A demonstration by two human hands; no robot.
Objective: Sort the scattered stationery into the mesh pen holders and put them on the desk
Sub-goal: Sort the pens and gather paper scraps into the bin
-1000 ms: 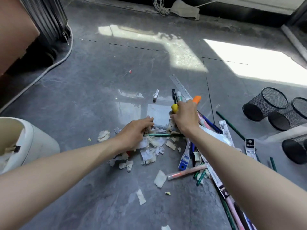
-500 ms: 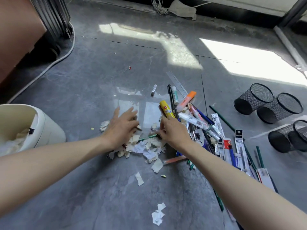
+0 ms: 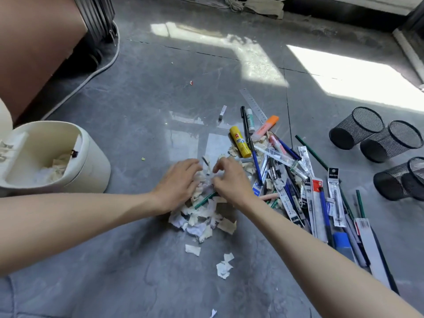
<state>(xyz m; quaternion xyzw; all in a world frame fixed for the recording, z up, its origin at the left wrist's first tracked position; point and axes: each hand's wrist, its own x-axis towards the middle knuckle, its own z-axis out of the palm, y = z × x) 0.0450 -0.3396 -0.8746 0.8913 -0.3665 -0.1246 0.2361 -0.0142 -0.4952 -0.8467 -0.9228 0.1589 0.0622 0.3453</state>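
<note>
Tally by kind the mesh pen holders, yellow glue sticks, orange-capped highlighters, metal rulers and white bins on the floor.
mesh pen holders: 4
yellow glue stick: 1
orange-capped highlighter: 1
metal ruler: 1
white bin: 1
Total: 8

We see a grey polished floor (image 3: pixel 128 271) bearing a heap of torn paper scraps (image 3: pixel 203 222), with a white bin (image 3: pixel 89 164) well to the left of that heap, a spread of pens and packaged refills (image 3: pixel 296 180) and a yellow glue stick (image 3: pixel 240 144) touching its right side, and black mesh pen holders (image 3: pixel 356 128) lying on their sides farther right.
</note>
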